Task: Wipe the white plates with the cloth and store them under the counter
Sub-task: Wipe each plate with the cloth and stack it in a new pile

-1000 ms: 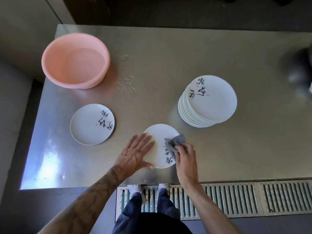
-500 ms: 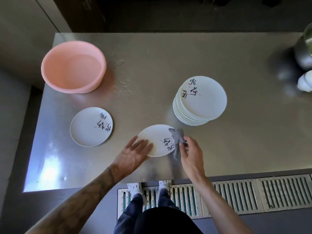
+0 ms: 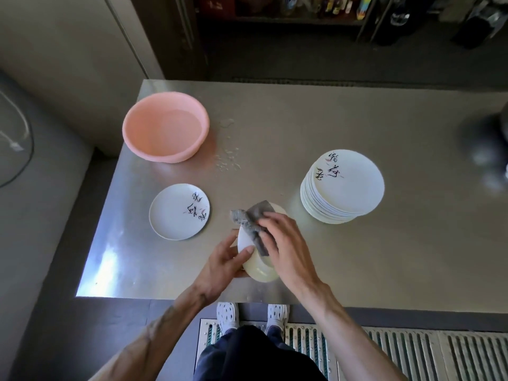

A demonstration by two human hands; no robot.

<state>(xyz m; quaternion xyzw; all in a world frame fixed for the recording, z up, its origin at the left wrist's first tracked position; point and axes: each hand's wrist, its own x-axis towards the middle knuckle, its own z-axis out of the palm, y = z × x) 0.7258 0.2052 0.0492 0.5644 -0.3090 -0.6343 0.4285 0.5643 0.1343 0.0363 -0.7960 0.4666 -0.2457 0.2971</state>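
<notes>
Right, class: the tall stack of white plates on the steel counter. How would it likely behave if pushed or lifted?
Probably heavy: the stack holds many plates. They only rest on one another, so a push near the top may shift upper plates alone. On the smooth, shiny counter a low push would likely slide it.

White plate [image 3: 257, 269] held tilted on edge, pale plain side showing, with crumpled grey cloth [image 3: 248, 221] draped over its upper rim; at 10 o'clock a single plate [image 3: 176, 215] lies flat, calligraphy up; at 2 o'clock, an upright plate stack [image 3: 345, 185].
</notes>
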